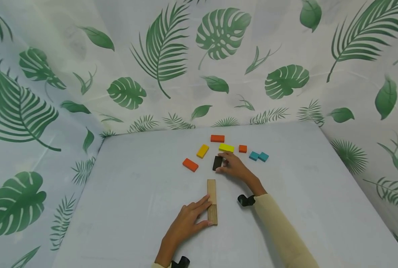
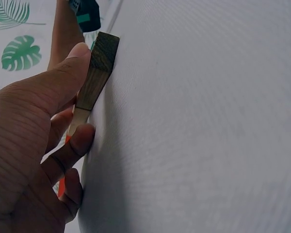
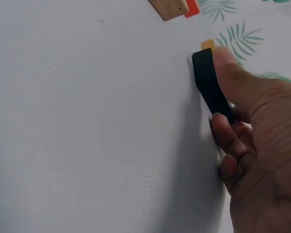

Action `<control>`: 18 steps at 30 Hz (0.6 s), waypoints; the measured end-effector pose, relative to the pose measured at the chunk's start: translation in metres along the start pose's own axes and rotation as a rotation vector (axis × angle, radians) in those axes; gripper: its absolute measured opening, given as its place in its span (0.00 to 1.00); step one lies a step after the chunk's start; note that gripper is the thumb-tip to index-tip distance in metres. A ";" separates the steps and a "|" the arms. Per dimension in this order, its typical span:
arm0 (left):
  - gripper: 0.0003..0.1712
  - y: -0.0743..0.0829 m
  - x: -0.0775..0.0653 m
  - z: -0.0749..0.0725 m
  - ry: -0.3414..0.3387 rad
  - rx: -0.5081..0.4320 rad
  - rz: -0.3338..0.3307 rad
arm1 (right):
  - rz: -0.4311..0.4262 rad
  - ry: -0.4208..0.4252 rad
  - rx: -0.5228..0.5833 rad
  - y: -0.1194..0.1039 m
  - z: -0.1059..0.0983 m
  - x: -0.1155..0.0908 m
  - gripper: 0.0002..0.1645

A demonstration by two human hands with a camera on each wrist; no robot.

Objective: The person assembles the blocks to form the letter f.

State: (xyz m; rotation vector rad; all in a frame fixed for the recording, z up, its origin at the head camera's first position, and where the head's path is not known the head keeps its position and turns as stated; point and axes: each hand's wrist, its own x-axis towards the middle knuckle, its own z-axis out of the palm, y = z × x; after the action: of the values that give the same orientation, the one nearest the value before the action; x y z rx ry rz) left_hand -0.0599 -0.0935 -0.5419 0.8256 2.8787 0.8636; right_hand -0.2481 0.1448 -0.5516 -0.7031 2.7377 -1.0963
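Two light wooden blocks (image 1: 211, 191) lie end to end in a line on the table, the nearer one (image 2: 94, 87) darker in grain. Against their left side rest the thumb and straight fingers of my left hand (image 1: 187, 220), close to where the two blocks meet. My right hand (image 1: 235, 167) pinches a black block (image 1: 217, 163) by its far and near ends, beyond the wooden pair. In the right wrist view, the black block (image 3: 211, 85) shows between thumb and fingers, close over the table surface.
Beyond the hands lie several coloured blocks: orange (image 1: 190, 165), amber (image 1: 202, 151), red-orange (image 1: 217, 138), yellow (image 1: 226, 147) and a small orange one (image 1: 242, 149). Two teal blocks (image 1: 258, 156) sit right of them. A leaf-patterned curtain (image 1: 179, 104) borders the white table (image 1: 135, 208).
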 end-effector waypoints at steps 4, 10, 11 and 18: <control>0.37 0.000 0.000 0.000 0.006 0.002 0.007 | -0.011 0.006 0.010 -0.005 -0.001 -0.003 0.39; 0.37 0.002 0.000 -0.002 -0.011 -0.015 -0.015 | -0.003 -0.061 -0.013 -0.012 0.002 -0.005 0.39; 0.38 0.002 0.000 -0.002 -0.011 -0.015 -0.015 | -0.011 -0.067 -0.016 -0.012 0.003 -0.005 0.39; 0.38 0.000 0.001 0.000 0.001 -0.005 0.000 | -0.131 -0.018 -0.041 -0.014 0.007 -0.010 0.31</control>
State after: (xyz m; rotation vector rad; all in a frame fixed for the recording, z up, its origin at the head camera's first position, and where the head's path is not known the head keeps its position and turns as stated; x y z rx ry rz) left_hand -0.0605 -0.0930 -0.5416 0.8254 2.8768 0.8708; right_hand -0.2322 0.1364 -0.5482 -0.9047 2.7404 -1.0547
